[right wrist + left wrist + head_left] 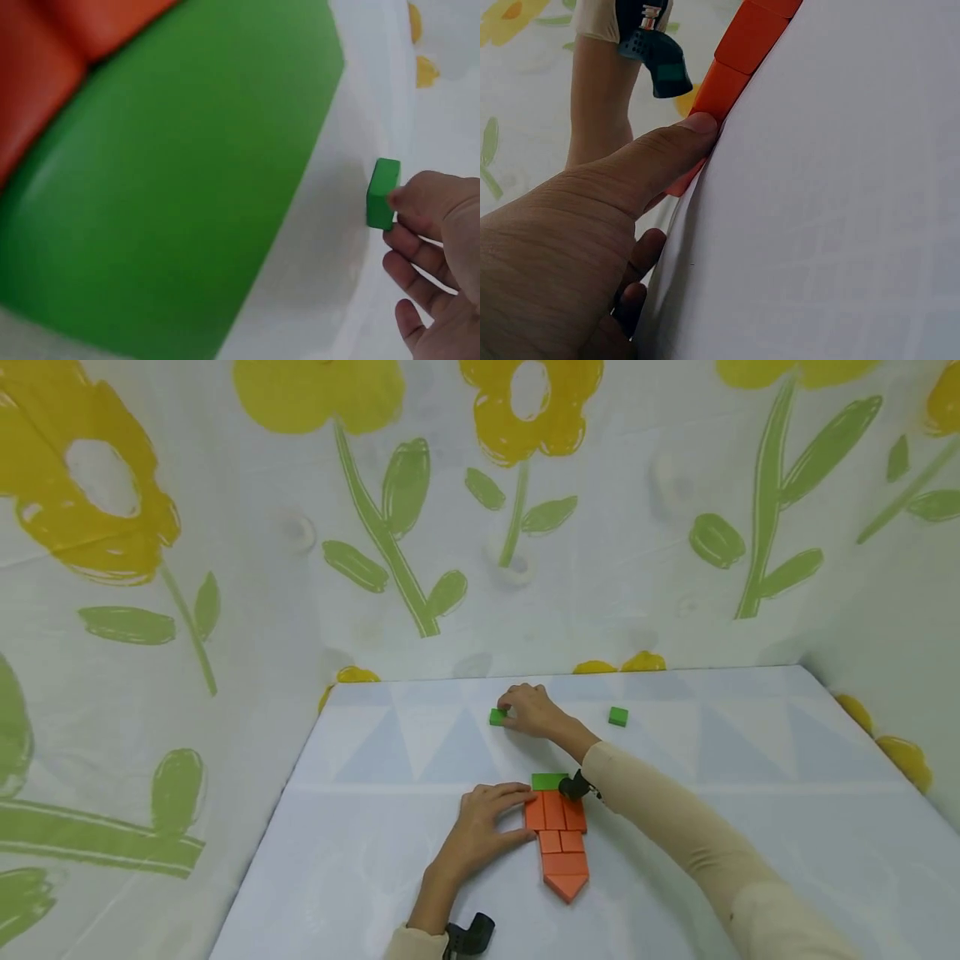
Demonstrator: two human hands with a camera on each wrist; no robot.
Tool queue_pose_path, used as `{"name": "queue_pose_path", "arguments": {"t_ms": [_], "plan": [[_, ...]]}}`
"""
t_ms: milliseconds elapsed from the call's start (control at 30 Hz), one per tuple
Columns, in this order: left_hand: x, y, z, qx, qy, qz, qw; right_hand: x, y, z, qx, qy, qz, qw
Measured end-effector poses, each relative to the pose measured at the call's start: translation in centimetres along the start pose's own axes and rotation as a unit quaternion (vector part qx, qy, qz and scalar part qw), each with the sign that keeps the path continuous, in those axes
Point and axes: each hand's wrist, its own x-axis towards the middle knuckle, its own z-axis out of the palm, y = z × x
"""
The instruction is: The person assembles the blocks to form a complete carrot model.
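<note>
At the far part of the table, my right hand (534, 710) pinches a small green block (497, 717) between thumb and fingers. The right wrist view shows that green block (383, 193) at the tips of the thumb and forefinger. Nearer me, several orange blocks (555, 811) lie joined in a column, with an orange triangular block (566, 887) at its near end and a wider green block (549, 781) across its far end. My left hand (472, 827) rests at the column's left side, fingers spread. Its thumb (701, 124) touches an orange block's side.
Another small green block (618, 717) lies at the far right of my right hand. The white table (360, 877) has pale blue triangles along its far part. A flower-print curtain (600, 552) stands behind and beside it.
</note>
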Motion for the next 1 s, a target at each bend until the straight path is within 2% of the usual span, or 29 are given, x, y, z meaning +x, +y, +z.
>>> {"name": "queue_pose_path", "arguments": {"t_ms": [233, 433, 600, 767, 1000], "plan": [[-0.1, 0.2, 0.2, -0.008, -0.002, -0.004, 1.0, -1.0, 0.2, 0.1, -0.008, -0.013, -0.026, 0.9996], [0.3, 0.3, 0.3, -0.002, -0.004, 0.001, 1.0, -3.7, 0.9, -1.4, 0.029, 0.007, -0.093, 0.9952], [0.4, 0.0, -0.2, -0.003, 0.005, 0.008, 1.0, -5.8, 1.1, -2.3, 0.058, -0.004, -0.137, 0.9889], [0.3, -0.2, -0.4, -0.003, 0.004, 0.009, 0.9999, -7.3, 1.1, -2.3, 0.069, -0.023, -0.149, 0.9862], [0.2, -0.2, 0.1, 0.003, 0.006, 0.016, 0.9998, -8.8, 1.3, -1.8, 0.068, -0.042, -0.149, 0.9856]]}}
